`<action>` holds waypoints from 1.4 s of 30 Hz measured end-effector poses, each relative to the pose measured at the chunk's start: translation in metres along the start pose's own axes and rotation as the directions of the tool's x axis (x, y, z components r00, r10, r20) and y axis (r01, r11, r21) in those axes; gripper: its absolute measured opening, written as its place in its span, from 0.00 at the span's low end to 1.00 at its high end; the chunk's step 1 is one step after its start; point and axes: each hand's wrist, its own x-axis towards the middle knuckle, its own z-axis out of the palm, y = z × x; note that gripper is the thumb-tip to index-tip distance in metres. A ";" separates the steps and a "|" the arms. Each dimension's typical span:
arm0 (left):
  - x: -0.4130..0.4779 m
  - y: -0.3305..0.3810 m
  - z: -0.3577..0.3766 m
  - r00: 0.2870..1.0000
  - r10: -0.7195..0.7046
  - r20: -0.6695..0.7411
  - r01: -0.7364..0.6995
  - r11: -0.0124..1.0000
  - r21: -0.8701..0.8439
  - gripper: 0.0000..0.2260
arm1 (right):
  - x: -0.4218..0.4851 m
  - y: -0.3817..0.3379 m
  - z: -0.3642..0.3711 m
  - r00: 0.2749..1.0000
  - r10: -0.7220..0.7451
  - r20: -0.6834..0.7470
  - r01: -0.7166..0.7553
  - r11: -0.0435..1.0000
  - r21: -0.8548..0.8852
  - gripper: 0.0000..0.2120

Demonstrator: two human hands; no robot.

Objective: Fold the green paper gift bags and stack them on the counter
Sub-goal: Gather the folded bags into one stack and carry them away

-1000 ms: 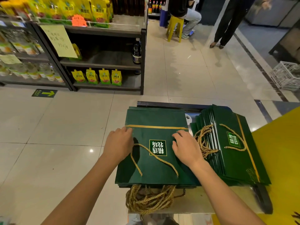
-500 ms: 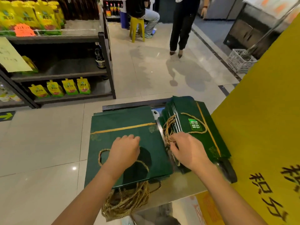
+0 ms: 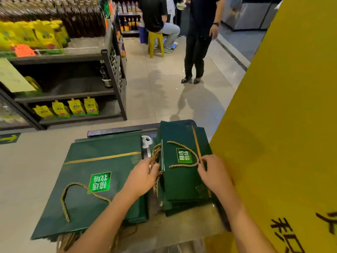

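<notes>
Green top bag (image 3: 182,181): left hand (image 3: 142,178) crossed over beside right hand (image 3: 213,174); both grips pinch it.

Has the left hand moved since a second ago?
Yes: the left hand went rightward, off the left stack to the rope handles beside the right stack.

A left stack (image 3: 102,179) and a right stack (image 3: 182,185) of flat dark-green paper bags, gold rope handles and green labels up, lie side by side on the surface (image 3: 182,228).
</notes>
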 end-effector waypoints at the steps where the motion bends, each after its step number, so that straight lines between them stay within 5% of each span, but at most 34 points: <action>1: 0.003 0.006 0.003 0.997 -0.072 0.021 0.074 0.993 -0.087 0.19 | 0.005 0.004 0.003 1.000 0.019 0.016 -0.020 1.000 0.018 0.15; 6: 0.017 0.015 0.024 0.843 -0.376 0.385 0.531 0.697 -0.482 0.58 | 0.014 0.009 0.020 0.970 0.149 0.191 -0.162 0.985 0.054 0.31; 9: 0.025 0.012 0.035 0.770 -0.435 0.466 0.637 0.553 -0.537 0.64 | 0.014 0.008 0.025 0.957 0.163 0.240 -0.174 0.984 0.024 0.33; 15: 0.028 0.018 0.046 0.762 -0.417 0.496 0.642 0.386 -0.662 0.56 | 0.013 0.012 0.021 0.960 0.141 0.243 -0.183 0.970 0.158 0.32; 21: 0.027 0.015 0.041 0.778 -0.353 0.520 0.621 0.305 -0.722 0.28 | 0.010 0.016 0.023 0.968 0.150 0.200 -0.207 0.928 0.308 0.32; 25: 0.026 0.018 0.041 0.765 -0.335 0.550 0.632 0.226 -0.741 0.25 | 0.010 0.017 0.023 0.973 0.152 0.175 -0.206 0.911 0.358 0.29; 30: 0.027 0.021 0.030 0.780 -0.365 0.509 0.622 0.353 -0.699 0.19 | 0.012 0.019 0.026 0.975 0.166 0.147 -0.213 0.887 0.410 0.26; 34: 0.022 0.014 0.030 0.773 -0.373 0.513 0.623 0.294 -0.725 0.22 | 0.012 0.023 0.030 0.978 0.174 0.115 -0.207 0.869 0.449 0.22; 42: 0.018 0.013 0.041 0.787 -0.362 0.499 0.593 0.225 -0.773 0.25 | 0.010 0.017 0.028 0.954 0.263 0.146 -0.300 0.808 0.506 0.30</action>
